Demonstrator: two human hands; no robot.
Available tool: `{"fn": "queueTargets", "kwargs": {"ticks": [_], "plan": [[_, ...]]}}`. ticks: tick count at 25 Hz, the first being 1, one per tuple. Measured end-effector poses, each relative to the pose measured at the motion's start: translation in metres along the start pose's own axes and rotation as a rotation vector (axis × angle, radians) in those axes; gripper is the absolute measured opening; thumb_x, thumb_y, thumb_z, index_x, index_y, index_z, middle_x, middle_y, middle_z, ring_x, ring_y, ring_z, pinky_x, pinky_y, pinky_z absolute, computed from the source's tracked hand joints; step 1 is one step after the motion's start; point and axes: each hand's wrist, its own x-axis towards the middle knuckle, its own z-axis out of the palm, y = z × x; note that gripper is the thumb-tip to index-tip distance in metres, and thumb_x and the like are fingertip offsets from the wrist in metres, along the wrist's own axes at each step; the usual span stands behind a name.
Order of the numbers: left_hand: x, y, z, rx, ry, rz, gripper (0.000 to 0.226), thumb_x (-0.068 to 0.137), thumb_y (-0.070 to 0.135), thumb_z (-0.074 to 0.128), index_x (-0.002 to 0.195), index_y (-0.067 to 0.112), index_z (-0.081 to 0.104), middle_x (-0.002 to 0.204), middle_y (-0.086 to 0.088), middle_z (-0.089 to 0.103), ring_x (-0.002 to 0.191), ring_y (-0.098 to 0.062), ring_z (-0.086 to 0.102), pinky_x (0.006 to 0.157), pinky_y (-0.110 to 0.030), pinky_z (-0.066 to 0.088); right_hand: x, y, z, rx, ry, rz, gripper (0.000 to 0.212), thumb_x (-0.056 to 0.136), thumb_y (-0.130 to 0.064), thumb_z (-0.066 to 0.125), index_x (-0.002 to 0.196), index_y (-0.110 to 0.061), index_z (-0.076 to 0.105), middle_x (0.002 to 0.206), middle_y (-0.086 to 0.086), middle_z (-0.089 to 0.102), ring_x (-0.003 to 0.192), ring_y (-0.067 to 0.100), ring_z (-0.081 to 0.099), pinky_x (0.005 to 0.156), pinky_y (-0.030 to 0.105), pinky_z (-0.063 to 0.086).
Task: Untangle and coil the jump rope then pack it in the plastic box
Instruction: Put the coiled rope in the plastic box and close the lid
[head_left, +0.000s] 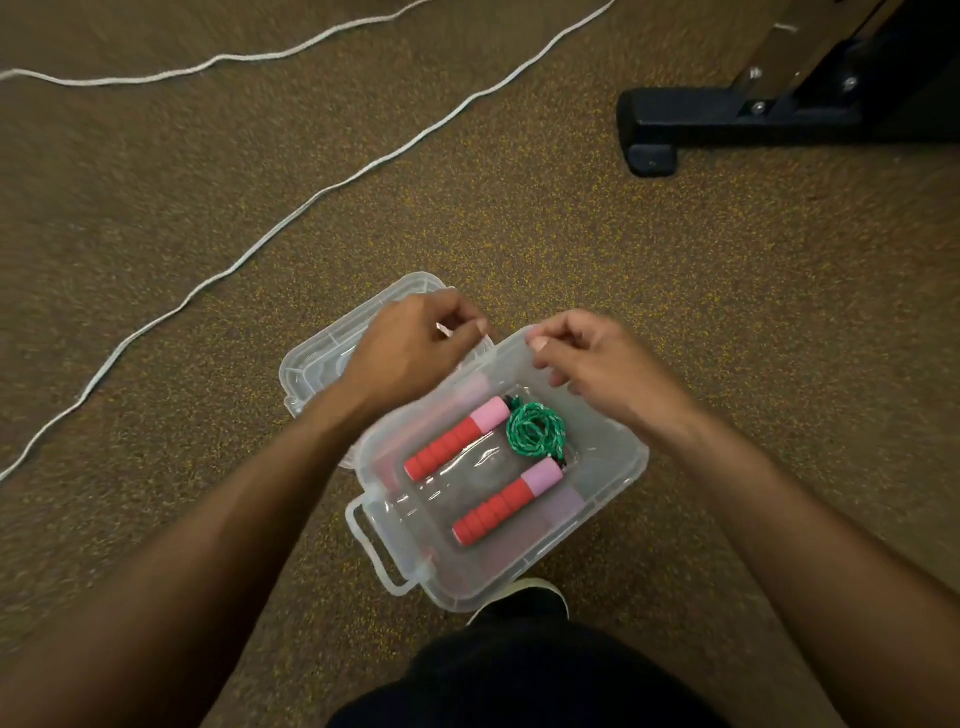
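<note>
A clear plastic box (636, 467) stands open on the carpet. Inside it lies the jump rope: one red and pink handle (457, 439), a second handle (506, 501) beside it, and the green cord (535, 431) coiled in a small bundle between their pink ends. The clear lid (317, 358) lies flat behind the box on the left. My left hand (410, 348) hovers over the lid's right edge with curled fingers; any grip on it is hidden. My right hand (597, 364) has curled fingers, thumb at the box's far rim, holding nothing visible.
A long white cord (291, 218) snakes across the speckled brown carpet on the left and at the back. The black foot of an exercise frame (727, 119) stands at the back right. My shoe (524, 597) touches the box's near side.
</note>
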Motion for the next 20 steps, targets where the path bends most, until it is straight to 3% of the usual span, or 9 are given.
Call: {"fn": "queueTargets", "kwargs": {"ticks": [5, 9, 13, 15, 17, 20], "plan": [[0.062, -0.073, -0.014, 0.077, 0.053, -0.201, 0.019, 0.093, 0.036, 0.061, 0.102, 0.021, 0.07, 0.1, 0.0, 0.073, 0.093, -0.02, 0.067, 0.079, -0.034, 0.051, 0.083, -0.022, -0.004, -0.492, -0.039, -0.125, 0.016, 0.095, -0.034, 0.063, 0.101, -0.022, 0.071, 0.093, -0.01, 0.067, 0.089, 0.013, 0.062, 0.075, 0.027, 0.042], [0.094, -0.119, 0.003, 0.047, 0.05, -0.341, 0.021, 0.091, 0.04, 0.062, 0.102, 0.023, 0.068, 0.101, -0.002, 0.072, 0.091, -0.021, 0.066, 0.077, -0.033, 0.05, 0.145, -0.001, 0.017, -0.588, -0.268, 0.017, 0.025, 0.096, -0.035, 0.062, 0.107, -0.015, 0.073, 0.111, 0.005, 0.072, 0.096, 0.018, 0.062, 0.083, 0.028, 0.044], [0.109, -0.137, 0.018, 0.18, 0.014, -0.419, 0.037, 0.089, 0.042, 0.061, 0.121, 0.025, 0.064, 0.116, -0.007, 0.072, 0.1, -0.026, 0.066, 0.09, -0.042, 0.054, 0.179, 0.015, 0.026, -0.69, -0.473, 0.192, 0.044, 0.086, -0.046, 0.062, 0.109, -0.011, 0.075, 0.103, 0.004, 0.077, 0.097, 0.022, 0.071, 0.095, 0.041, 0.054], [0.113, -0.142, 0.022, 0.286, 0.001, -0.434, 0.042, 0.091, 0.04, 0.057, 0.129, 0.023, 0.059, 0.125, -0.01, 0.068, 0.109, -0.031, 0.063, 0.093, -0.048, 0.052, 0.188, 0.021, 0.032, -0.742, -0.525, 0.222, 0.044, 0.085, -0.048, 0.062, 0.11, -0.014, 0.075, 0.103, 0.003, 0.077, 0.097, 0.023, 0.072, 0.096, 0.045, 0.055], [0.115, -0.144, 0.027, 0.444, -0.021, -0.477, 0.041, 0.096, 0.036, 0.05, 0.135, 0.023, 0.052, 0.132, -0.015, 0.061, 0.122, -0.036, 0.054, 0.101, -0.054, 0.045, 0.194, 0.025, 0.037, -0.821, -0.564, 0.197, 0.035, 0.094, -0.043, 0.062, 0.111, -0.014, 0.073, 0.107, 0.003, 0.075, 0.101, 0.024, 0.07, 0.094, 0.041, 0.053], [0.116, -0.147, 0.031, 0.482, -0.031, -0.567, 0.038, 0.1, 0.034, 0.043, 0.136, 0.023, 0.048, 0.138, -0.017, 0.054, 0.132, -0.04, 0.044, 0.107, -0.061, 0.034, 0.201, 0.028, 0.049, -0.941, -0.575, 0.14, 0.034, 0.095, -0.036, 0.062, 0.108, -0.006, 0.071, 0.105, 0.008, 0.074, 0.102, 0.029, 0.07, 0.081, 0.038, 0.052]]}}
